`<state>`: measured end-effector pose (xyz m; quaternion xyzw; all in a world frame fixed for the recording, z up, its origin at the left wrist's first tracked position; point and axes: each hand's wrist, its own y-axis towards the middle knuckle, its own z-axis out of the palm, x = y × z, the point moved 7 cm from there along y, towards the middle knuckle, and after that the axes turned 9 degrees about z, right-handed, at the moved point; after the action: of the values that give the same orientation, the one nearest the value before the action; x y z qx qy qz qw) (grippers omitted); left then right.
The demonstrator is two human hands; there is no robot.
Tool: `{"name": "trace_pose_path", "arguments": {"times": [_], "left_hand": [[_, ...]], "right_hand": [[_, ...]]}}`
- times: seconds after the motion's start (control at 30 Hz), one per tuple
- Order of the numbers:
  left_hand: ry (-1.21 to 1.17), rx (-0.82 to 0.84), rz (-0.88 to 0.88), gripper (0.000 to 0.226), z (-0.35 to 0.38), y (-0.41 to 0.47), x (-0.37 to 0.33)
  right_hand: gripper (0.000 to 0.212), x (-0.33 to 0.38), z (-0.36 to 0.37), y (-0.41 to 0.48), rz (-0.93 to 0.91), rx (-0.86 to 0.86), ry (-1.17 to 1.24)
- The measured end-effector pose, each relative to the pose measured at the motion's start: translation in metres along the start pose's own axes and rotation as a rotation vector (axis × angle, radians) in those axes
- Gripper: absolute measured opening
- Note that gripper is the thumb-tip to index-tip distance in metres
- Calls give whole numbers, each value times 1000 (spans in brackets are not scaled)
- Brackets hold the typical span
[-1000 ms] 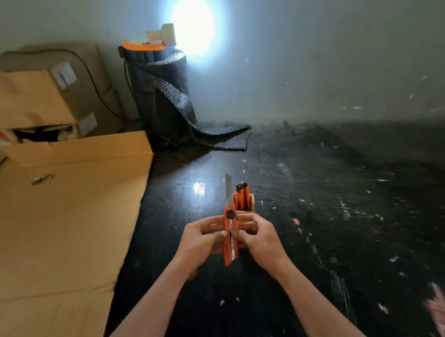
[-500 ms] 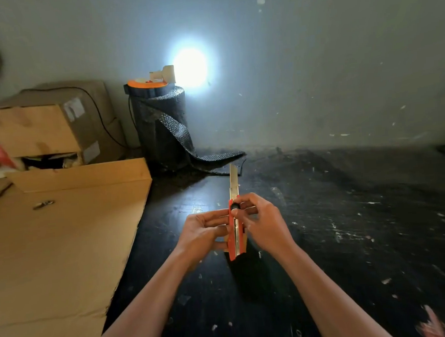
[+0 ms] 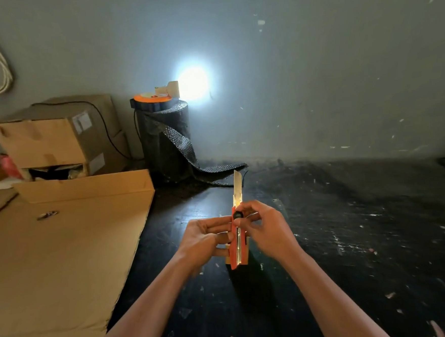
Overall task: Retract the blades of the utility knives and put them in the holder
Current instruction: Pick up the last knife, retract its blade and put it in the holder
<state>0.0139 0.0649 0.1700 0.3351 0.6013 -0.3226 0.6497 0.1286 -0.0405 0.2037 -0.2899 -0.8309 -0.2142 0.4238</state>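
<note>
I hold an orange utility knife upright over the black floor, its long steel blade sticking out of the top. My left hand grips the orange body from the left. My right hand holds it from the right, with thumb and finger on the black lock knob. The wooden holder is almost entirely hidden behind the knife and hands; only a tan sliver shows at the knife's lower left.
A flattened cardboard sheet covers the floor on the left, with a small metal object on it. Cardboard boxes and a black bubble-wrap roll topped by an orange reel stand at the back wall. A bright light spot glares beside the roll.
The camera tilted up, so the holder with its stored knives slipped behind my hands. My right fingers moved up onto the black knob. The blade is still extended.
</note>
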Motion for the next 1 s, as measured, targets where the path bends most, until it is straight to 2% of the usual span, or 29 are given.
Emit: {"name": "trace_pose_path", "arguments": {"times": [0.53, 0.73, 0.87, 1.0], "left_hand": [[-52, 7, -27, 43, -1, 9, -16], [-13, -57, -7, 35, -3, 21, -24], [11, -67, 38, 38, -1, 30, -33], [27, -70, 72, 41, 4, 37, -41]], "right_hand": [[23, -6, 3, -13, 27, 92, 46], [24, -9, 4, -17, 36, 132, -14], [33, -3, -1, -15, 47, 116, 16], [16, 2, -10, -10, 51, 24, 23]]}}
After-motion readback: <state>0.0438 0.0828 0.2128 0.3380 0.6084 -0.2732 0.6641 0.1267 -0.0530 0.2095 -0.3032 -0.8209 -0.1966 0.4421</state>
